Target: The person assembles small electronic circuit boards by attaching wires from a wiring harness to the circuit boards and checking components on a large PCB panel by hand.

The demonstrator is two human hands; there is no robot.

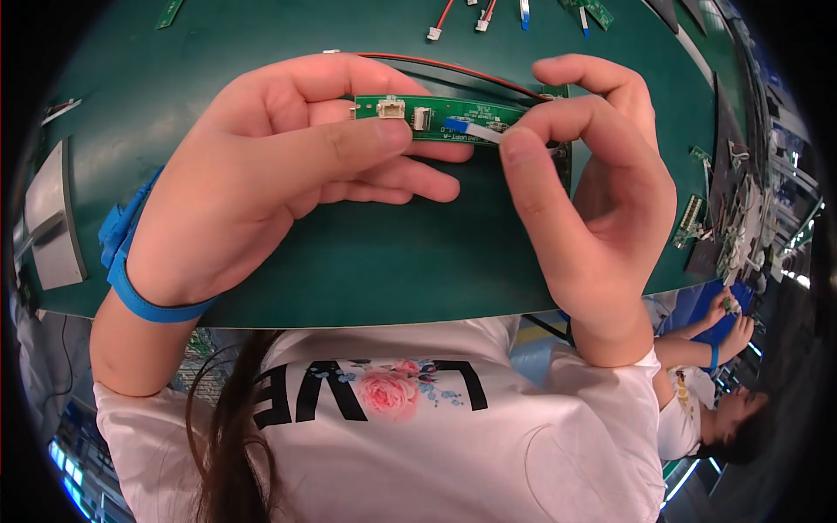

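My left hand (253,166) holds a narrow green circuit board (436,101) between its thumb and fingers, above the table. On the board sit a white plug socket (391,109) and a small ribbon socket (422,118), close to my left thumb tip. My right hand (602,183) pinches a short white flat ribbon cable (481,132) between thumb and index finger. Its blue end lies over the board, apart from the ribbon socket. A red and black wire (453,68) arcs behind the board between both hands. The board's right end is partly hidden by my right fingers.
On the green table (410,253), wire plugs (434,33) and ribbon cables (525,14) lie at the far edge. A grey metal plate (54,222) stands left. Small boards (689,222) and piled parts lie right. Another person's hands (737,331) hold a small part at far right.
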